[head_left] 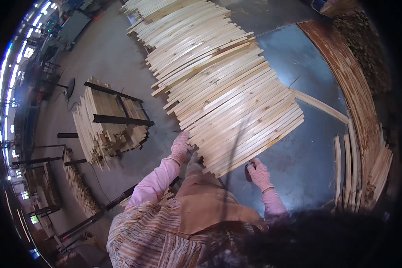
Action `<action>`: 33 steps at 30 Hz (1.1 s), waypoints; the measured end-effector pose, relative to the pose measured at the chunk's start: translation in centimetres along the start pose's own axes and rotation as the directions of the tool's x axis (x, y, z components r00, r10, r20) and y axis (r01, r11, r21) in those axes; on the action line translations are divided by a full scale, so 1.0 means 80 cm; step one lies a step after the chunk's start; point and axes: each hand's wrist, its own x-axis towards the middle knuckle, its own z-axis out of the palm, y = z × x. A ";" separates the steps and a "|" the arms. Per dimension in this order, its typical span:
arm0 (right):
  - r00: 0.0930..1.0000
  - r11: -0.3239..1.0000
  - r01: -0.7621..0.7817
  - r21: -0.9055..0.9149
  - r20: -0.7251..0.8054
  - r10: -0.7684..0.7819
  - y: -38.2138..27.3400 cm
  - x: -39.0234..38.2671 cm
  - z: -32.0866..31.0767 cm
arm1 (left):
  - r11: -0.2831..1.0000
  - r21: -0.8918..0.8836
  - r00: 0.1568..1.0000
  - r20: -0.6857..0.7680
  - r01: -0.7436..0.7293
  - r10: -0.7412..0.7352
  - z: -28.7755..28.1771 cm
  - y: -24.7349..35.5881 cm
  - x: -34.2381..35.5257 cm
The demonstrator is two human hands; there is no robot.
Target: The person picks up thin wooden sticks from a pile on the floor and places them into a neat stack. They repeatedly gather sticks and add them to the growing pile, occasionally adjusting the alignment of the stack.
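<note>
Long pale wooden strips (236, 107) lie side by side in a wide layer on a blue-grey table (299, 152), with uneven ends. My left hand (179, 146), in a pinkish knit glove, is at the left ends of the nearest strips, its fingers stretched toward them. At the near right edge of the layer, my right hand (260, 175), gloved alike, is closed round a small dark object (248, 172). Most of that object is hidden by the fingers, so its kind cannot be made out.
One loose strip (319, 105) slants across the table at the right. More strips (347, 165) lie beside a rough brown board (344, 67) along the right edge. To the left, wood pieces (107, 125) are stacked in a black metal rack (120, 119) on the floor.
</note>
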 end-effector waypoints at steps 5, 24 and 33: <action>0.998 0.999 0.041 -0.002 0.054 -0.040 0.012 -0.001 -0.024 | 0.969 -0.238 0.998 0.016 0.068 -0.066 0.033 0.022 -0.065; 0.982 0.995 -0.093 -0.027 -0.166 0.087 -0.004 0.000 0.015 | -0.070 0.793 0.795 0.607 -0.605 0.011 0.154 0.265 -0.037; 0.977 0.991 -0.120 0.062 -0.170 0.129 0.004 0.010 0.034 | -0.428 0.825 0.692 0.551 -0.369 0.466 0.156 0.342 0.069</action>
